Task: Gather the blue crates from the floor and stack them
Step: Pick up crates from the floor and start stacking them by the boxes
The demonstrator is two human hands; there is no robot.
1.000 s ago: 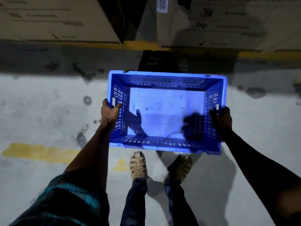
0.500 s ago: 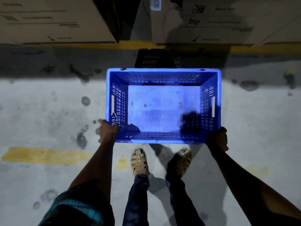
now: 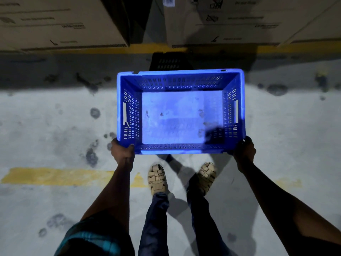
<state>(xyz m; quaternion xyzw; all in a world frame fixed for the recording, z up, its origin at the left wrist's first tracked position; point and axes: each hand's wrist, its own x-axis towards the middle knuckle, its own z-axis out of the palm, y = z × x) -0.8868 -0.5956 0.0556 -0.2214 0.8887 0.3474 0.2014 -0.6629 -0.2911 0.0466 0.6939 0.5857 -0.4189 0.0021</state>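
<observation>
The concrete floor (image 3: 46,126) carried a yellow painted line (image 3: 55,176), and cardboard boxes (image 3: 60,23) stood at its far edge. The blue crate (image 3: 180,111) was held level above the floor. The left hand (image 3: 123,153) and the right hand (image 3: 244,152) gripped its near corners.

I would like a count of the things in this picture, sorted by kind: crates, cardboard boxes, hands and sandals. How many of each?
Crates: 2, a blue crate that is held, and a dark crate behind it on the floor
Cardboard boxes: 2, left box and right box
Hands: 2, left hand and right hand, each at a near corner of the blue crate
Sandals: 2, and
Total: 8
</observation>
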